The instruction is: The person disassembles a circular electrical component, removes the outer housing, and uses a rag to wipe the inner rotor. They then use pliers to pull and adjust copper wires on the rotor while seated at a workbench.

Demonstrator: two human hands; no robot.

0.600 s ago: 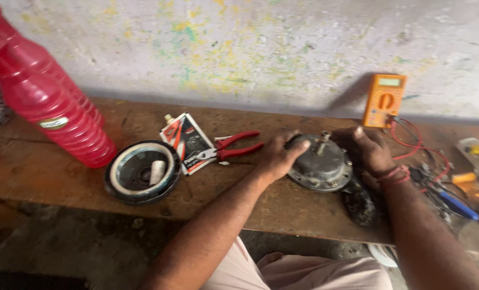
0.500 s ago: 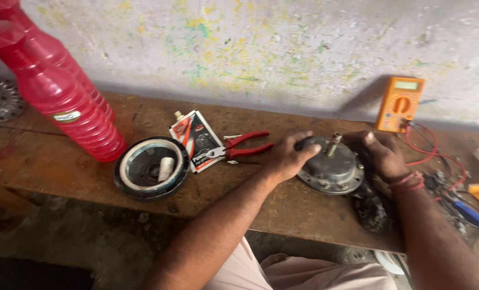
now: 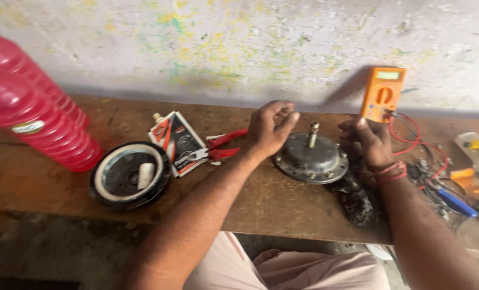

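Note:
A round grey metal motor housing [image 3: 310,157] with an upright shaft lies on the wooden bench [image 3: 272,201]. My left hand [image 3: 269,130] hovers just left of it, fingers apart, holding nothing. My right hand [image 3: 369,140] rests at the housing's right edge, fingers curled, beside an orange multimeter [image 3: 382,94] that leans on the wall. Whether the right hand grips anything is unclear.
Red-handled pliers [image 3: 220,147] and a small printed box [image 3: 176,140] lie left of the housing. Further left are a black ring-shaped part [image 3: 129,174] and red plastic bottles [image 3: 32,121]. A dark greasy part [image 3: 355,200], wires and tools [image 3: 454,188] crowd the right end.
My left hand has lifted off the housing and opened. The view has shifted, with the housing now nearer the centre.

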